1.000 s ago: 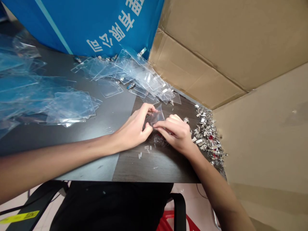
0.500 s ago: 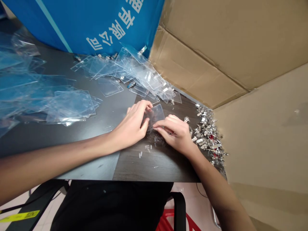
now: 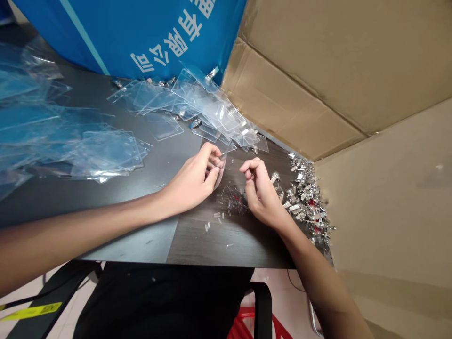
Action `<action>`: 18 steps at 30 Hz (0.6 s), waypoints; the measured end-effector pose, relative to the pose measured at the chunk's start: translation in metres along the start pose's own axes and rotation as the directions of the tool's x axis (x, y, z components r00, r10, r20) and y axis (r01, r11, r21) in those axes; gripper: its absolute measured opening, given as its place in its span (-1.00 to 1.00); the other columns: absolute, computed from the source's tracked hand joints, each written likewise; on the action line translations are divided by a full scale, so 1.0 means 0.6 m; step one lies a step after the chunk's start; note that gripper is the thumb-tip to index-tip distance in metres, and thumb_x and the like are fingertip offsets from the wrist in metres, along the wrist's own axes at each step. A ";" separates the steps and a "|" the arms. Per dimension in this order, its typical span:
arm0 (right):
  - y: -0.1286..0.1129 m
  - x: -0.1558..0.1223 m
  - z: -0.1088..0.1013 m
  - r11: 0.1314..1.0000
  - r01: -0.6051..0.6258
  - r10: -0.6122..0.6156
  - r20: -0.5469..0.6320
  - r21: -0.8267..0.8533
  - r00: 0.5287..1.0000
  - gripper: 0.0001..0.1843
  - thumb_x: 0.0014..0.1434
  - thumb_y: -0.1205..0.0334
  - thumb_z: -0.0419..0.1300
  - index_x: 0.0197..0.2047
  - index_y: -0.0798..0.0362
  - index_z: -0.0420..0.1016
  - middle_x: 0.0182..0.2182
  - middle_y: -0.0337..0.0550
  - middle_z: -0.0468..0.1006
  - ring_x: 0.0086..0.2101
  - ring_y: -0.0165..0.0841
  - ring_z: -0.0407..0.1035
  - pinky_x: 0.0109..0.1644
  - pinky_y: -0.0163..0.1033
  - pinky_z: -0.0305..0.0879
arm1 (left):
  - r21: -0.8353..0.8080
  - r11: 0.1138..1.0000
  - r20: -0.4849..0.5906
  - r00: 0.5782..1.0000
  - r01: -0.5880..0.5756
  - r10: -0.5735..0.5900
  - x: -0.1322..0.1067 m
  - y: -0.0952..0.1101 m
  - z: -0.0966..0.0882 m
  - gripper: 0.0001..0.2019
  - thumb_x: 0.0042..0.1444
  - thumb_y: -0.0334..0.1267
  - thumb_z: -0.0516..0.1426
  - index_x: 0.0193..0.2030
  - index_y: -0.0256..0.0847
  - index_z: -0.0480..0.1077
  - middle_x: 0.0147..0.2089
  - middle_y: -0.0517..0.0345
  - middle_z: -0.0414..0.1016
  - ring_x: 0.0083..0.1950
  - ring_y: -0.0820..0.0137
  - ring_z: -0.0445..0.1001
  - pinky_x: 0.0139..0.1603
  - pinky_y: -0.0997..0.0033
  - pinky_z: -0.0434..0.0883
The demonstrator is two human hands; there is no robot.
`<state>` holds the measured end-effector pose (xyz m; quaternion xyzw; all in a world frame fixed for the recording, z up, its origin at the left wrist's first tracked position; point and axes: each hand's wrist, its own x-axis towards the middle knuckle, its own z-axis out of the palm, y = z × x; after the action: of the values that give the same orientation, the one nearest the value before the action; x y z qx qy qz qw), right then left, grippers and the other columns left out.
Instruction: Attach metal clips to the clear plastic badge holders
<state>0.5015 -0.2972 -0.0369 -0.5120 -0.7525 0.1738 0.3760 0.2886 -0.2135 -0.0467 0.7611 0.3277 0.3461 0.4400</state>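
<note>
Left hand (image 3: pixel 194 181) curled around a clear plastic sleeve (image 3: pixel 219 173), thumb and fingers pinching it, sleeve on edge and tilted, most of it hidden behind the fingers. Right hand (image 3: pixel 261 193) raised just beside, well off the sleeve, thumb and first finger pressed together at the tips, anything between them too small to tell. Below and between both hands, a small tangle of clear plastic bits (image 3: pixel 231 200) on a dark wood table (image 3: pixel 226 242), a few short clear strips (image 3: pixel 212 219) scattered nearer the table edge. Just right of the right hand, a heap of metal clips (image 3: pixel 305 200) against a cardboard sheet (image 3: pixel 300 80). Farther up, a pile of clear plastic sleeves (image 3: pixel 212 110), more sleeves (image 3: pixel 106 153) spread to the left, partly overlapping. Behind them, a blue banner (image 3: pixel 123 33) with white characters, upside down from this view
</note>
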 end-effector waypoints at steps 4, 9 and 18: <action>-0.001 0.002 -0.002 1.000 0.016 -0.015 0.040 -0.017 0.999 -0.63 0.39 0.55 -0.07 0.07 -0.05 0.35 -0.07 -0.07 0.40 -0.04 -0.19 0.33 0.09 -0.04 0.30 | -0.031 0.999 0.008 1.000 0.029 -0.029 -0.001 0.000 0.002 -0.77 0.35 -0.34 0.14 0.09 -0.12 0.24 -0.04 -0.03 0.65 -0.16 0.26 0.65 -0.07 0.13 0.55; 0.002 0.003 -0.002 1.000 -0.021 0.021 0.089 -0.006 0.996 -0.64 0.48 0.50 -0.08 0.06 -0.05 0.43 -0.09 -0.06 0.48 -0.04 -0.19 0.38 0.12 -0.03 0.33 | 0.009 1.000 0.015 1.000 0.020 -0.020 -0.003 0.005 0.001 -0.79 0.33 -0.35 0.15 0.06 -0.12 0.28 -0.10 0.01 0.66 -0.20 0.26 0.65 -0.12 0.17 0.54; -0.002 0.002 0.015 0.889 -0.226 0.185 0.139 0.398 0.973 -0.85 0.69 0.06 -0.02 0.20 -0.11 0.22 -0.08 -0.14 0.66 -0.30 -0.38 0.54 -0.15 -0.18 0.50 | -0.003 0.999 0.022 0.999 0.033 -0.033 -0.004 0.007 -0.002 -0.73 0.25 -0.42 0.13 0.06 -0.11 0.29 -0.15 0.05 0.70 -0.20 0.25 0.66 -0.10 0.16 0.52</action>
<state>0.4940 -0.2955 -0.0419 -0.4892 -0.6580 0.3917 0.4175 0.2868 -0.2167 -0.0433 0.7586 0.3347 0.3308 0.4506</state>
